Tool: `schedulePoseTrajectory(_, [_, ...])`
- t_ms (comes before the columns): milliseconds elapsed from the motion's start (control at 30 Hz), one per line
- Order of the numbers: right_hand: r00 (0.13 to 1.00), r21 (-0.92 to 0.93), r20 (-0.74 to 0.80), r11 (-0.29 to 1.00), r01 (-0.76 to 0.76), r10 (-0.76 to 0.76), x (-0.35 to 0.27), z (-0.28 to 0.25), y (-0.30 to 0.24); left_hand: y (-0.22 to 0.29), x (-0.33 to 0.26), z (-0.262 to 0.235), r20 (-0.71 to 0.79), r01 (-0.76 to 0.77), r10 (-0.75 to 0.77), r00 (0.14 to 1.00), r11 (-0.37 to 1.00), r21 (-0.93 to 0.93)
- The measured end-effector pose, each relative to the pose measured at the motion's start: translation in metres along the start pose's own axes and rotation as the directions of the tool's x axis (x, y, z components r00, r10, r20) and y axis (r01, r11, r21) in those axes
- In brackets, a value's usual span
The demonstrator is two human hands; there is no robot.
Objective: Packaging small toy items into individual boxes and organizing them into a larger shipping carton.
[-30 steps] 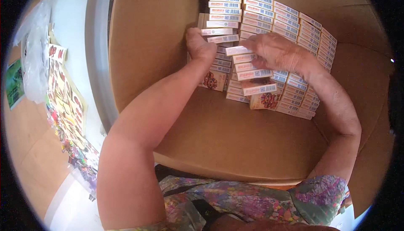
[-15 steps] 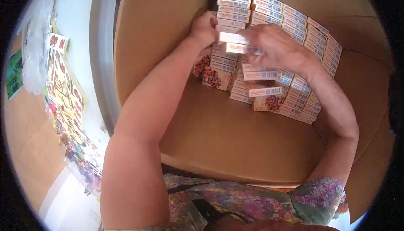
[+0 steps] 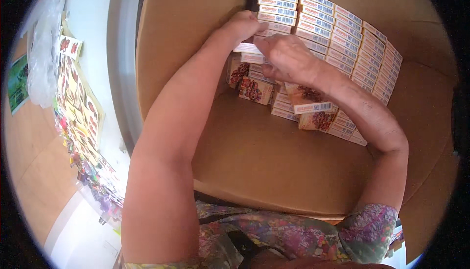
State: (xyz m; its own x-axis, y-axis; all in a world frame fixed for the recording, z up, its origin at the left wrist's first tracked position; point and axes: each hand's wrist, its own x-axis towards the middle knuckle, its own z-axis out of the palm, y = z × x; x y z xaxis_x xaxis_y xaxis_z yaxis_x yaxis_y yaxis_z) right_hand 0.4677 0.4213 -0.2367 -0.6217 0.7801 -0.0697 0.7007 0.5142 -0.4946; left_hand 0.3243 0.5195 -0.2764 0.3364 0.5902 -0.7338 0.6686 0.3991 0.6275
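Inside a large brown carton (image 3: pixel 274 166), columns of small flat cardboard boxes (image 3: pixel 319 23), white with red and blue print, stand side by side. My left hand (image 3: pixel 241 28) is closed at the left column, its thumb on the front of a box and its other fingers mostly hidden. Just right of it, my right hand (image 3: pixel 293 59) is closed with fingers bent around a couple of loose small boxes (image 3: pixel 252 57), held slightly askew below my left hand. Below my right wrist, a tilted small box (image 3: pixel 313 108) rests on the lower stack.
The carton's left wall (image 3: pixel 188 29) rises close beside my left forearm. Outside it, at the left, are a white surface (image 3: pixel 100 80), patterned yellow sheets (image 3: pixel 76 97), a clear plastic bag (image 3: pixel 45 68) and small colourful pieces (image 3: pixel 93 168). Lower boxes with pictured faces (image 3: pixel 255 90) stand at the front left.
My right hand has moved left with the small boxes, closer to my left hand. The boxes now sit partly under my left hand. The view has shifted slightly.
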Motion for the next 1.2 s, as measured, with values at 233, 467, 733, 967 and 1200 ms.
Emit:
schedulePoseTrajectory(233, [0.971, 0.140, 0.060, 0.962, -0.236, 0.230, -0.011, -0.012, 0.013, 0.004, -0.010, 0.015, -0.347, 0.042, -0.072, 0.935, 0.995, -0.093])
schedulePoseTrajectory(467, [0.970, 0.224, 0.003, 0.945, -0.237, 0.242, -0.028, -0.027, 0.018, 0.014, -0.035, 0.047, -0.576, 0.325, -0.285, 0.766, 0.945, -0.036])
schedulePoseTrajectory(733, [0.989, 0.053, -0.145, 0.998, 0.024, -0.016, 0.009, 0.048, 0.024, 0.004, -0.066, 0.023, -0.558, 0.093, -0.054, 0.828, 0.995, 0.043])
schedulePoseTrajectory(967, [0.959, -0.190, -0.071, 0.940, -0.283, 0.275, 0.012, 0.097, 0.022, -0.035, -0.039, 0.069, -0.325, 0.364, -0.364, 0.873, 0.929, -0.063])
schedulePoseTrajectory(1200, [0.946, 0.166, -0.083, 0.941, -0.296, 0.312, 0.021, 0.043, 0.010, -0.100, 0.028, 0.042, -0.060, 0.207, -0.236, 0.970, 0.929, -0.306])
